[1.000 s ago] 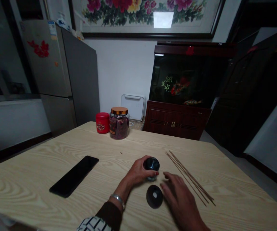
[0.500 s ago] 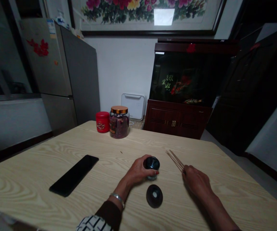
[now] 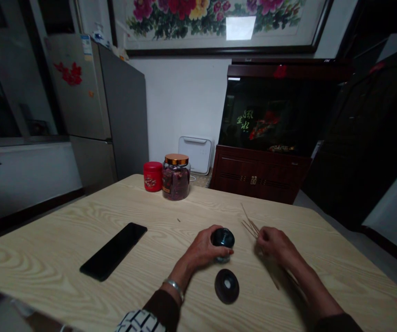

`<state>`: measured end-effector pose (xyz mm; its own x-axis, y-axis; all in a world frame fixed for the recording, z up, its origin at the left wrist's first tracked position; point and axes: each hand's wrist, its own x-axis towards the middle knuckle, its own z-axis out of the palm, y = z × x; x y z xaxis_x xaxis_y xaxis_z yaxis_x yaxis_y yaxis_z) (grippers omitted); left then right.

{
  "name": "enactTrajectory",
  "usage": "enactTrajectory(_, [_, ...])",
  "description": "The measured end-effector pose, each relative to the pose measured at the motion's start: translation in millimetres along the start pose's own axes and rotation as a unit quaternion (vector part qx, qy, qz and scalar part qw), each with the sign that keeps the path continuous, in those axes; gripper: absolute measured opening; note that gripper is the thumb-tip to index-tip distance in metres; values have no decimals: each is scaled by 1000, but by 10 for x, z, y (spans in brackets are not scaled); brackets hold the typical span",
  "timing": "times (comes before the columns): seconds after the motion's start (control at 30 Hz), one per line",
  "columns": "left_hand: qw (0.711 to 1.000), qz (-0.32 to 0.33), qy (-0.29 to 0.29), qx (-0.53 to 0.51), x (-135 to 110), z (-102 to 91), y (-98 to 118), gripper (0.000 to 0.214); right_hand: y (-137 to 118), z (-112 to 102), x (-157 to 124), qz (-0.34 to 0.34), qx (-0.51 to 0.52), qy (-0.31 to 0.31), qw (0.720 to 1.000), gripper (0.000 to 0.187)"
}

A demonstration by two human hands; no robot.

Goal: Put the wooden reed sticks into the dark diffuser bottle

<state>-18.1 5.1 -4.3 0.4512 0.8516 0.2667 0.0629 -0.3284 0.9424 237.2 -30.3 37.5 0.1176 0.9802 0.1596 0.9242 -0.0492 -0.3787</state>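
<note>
My left hand [image 3: 204, 249] is wrapped round a small dark glass jar [image 3: 224, 237] that stands on the wooden table [image 3: 171, 244]. A round dark lid [image 3: 226, 287] with a pale spot in its centre lies just in front of the jar. To the jar's right, my right hand [image 3: 277, 245] grips a few thin wooden sticks [image 3: 250, 227] between closed fingers. Their tips fan out to the upper left, one standing apart from the others, and a stick end shows below the hand. The jar's inside cannot be made out.
A black phone [image 3: 113, 251] lies on the left of the table. A red canister [image 3: 153, 177] and a copper-lidded jar of dried flowers [image 3: 176, 182] stand at the far edge. A tiny stick fragment [image 3: 178, 220] lies mid-table. Beyond are a fridge [image 3: 125, 110] and a fish tank [image 3: 271, 115].
The sticks in my right hand have spread, one now angled away from the rest, and the hand has turned slightly. My left hand still holds the jar. The whole view has shifted a little.
</note>
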Motion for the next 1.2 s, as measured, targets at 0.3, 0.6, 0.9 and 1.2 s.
enactTrajectory(0.3, [1000, -13, 1, 7, 4, -4, 17, 60, -452, -198, 104, 28, 545, 146, 825, 51])
enactTrajectory(0.6, [1000, -18, 0, -13, 13, -2, -4, 64, -748, -150, 127, -70, 521, 212, 824, 34])
enactTrajectory(0.9, [1000, -3, 0, 12, 16, -6, 22, 62, -822, 58, 66, -94, 497, 171, 845, 32])
enactTrajectory(1.2, [1000, -2, -16, -4, 29, -5, -8, 62, -852, 292, -11, -110, 402, 144, 898, 26])
